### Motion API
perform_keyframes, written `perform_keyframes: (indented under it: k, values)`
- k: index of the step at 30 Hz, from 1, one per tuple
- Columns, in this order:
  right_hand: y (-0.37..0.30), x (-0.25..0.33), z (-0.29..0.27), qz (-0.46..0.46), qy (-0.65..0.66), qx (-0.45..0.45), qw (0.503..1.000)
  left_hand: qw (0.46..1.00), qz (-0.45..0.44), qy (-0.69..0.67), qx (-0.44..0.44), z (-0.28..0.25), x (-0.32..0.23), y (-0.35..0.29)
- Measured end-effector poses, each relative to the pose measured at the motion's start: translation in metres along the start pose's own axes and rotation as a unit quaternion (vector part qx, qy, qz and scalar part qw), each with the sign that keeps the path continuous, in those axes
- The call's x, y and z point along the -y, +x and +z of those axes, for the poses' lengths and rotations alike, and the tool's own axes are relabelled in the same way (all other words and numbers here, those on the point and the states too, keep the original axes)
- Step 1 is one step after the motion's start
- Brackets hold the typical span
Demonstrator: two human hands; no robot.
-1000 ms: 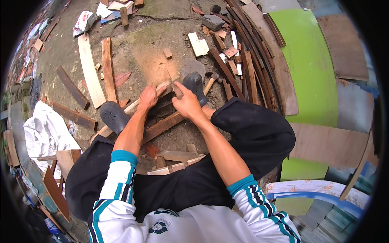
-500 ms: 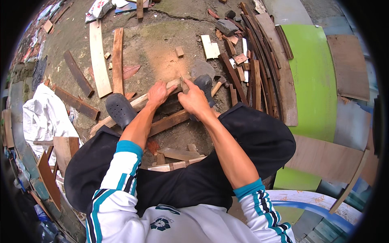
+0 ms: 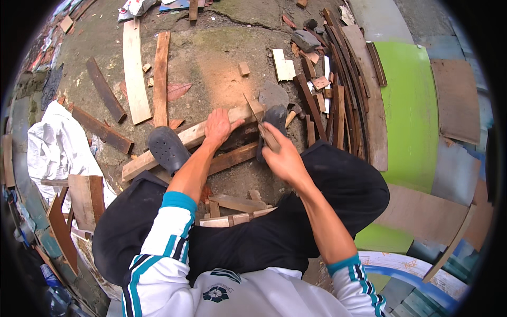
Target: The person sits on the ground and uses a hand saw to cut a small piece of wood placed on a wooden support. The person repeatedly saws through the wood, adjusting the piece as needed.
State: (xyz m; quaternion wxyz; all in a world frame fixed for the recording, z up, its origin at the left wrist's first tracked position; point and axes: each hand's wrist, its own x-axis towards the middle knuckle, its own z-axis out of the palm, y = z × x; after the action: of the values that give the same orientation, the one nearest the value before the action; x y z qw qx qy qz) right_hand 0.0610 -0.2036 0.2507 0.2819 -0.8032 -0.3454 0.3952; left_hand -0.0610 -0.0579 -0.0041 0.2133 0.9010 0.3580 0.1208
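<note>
A pale wooden beam [image 3: 191, 136] lies slantwise in front of me, across another wooden piece [image 3: 232, 158]. My left hand [image 3: 217, 127] grips the beam near its far right end, thumb stretched to the side. In my right hand [image 3: 282, 157] is the wooden handle of a handsaw [image 3: 255, 113]. Its thin blade lies across the beam's end, seen nearly edge-on, so how deep it sits cannot be made out. My grey clogs, the left [image 3: 168, 149] and the right [image 3: 274, 124], rest against the beam. Orange-brown sawdust [image 3: 224, 79] covers the ground beyond it.
A small wood block [image 3: 243, 68] lies beyond the beam, a hammer [image 3: 292, 116] beside my right foot. Long dark strips [image 3: 346, 79] are heaped at right, near a green board [image 3: 412, 111]. Loose planks [image 3: 161, 79] and a white sack [image 3: 58, 148] lie at left.
My right hand has drawn the saw back toward me, away from the left hand, and more blade shows. The left hand stays on the beam. The whole view has shifted slightly.
</note>
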Motion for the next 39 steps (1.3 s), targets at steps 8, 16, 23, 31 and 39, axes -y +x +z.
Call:
perform_keyframes:
  k: [8, 16, 23, 31, 39]
  values:
    - [-0.025, -0.024, -0.037, 0.082, 0.101, 0.026, 0.991, 0.997, 0.017, 0.062, -0.043, 0.014, -0.004, -0.033]
    - [-0.033, -0.055, 0.001, -0.066, 0.007, -0.048, 0.997, 0.978, -0.16, 0.039, 0.126, -0.002, -0.03, -0.04]
    - [-0.045, -0.045, 0.006, 0.0, 0.046, -0.049, 0.998, 0.956, -0.16, 0.056, 0.24, -0.025, -0.03, -0.037]
    - [-0.065, -0.071, 0.017, -0.016, 0.087, -0.031, 0.996, 0.946, -0.169, 0.049, 0.273, -0.024, -0.026, -0.034]
    - [-0.063, -0.121, 0.027, -0.147, 0.146, -0.111, 0.972, 0.937, -0.192, 0.075, 0.282, -0.017, -0.032, -0.032]
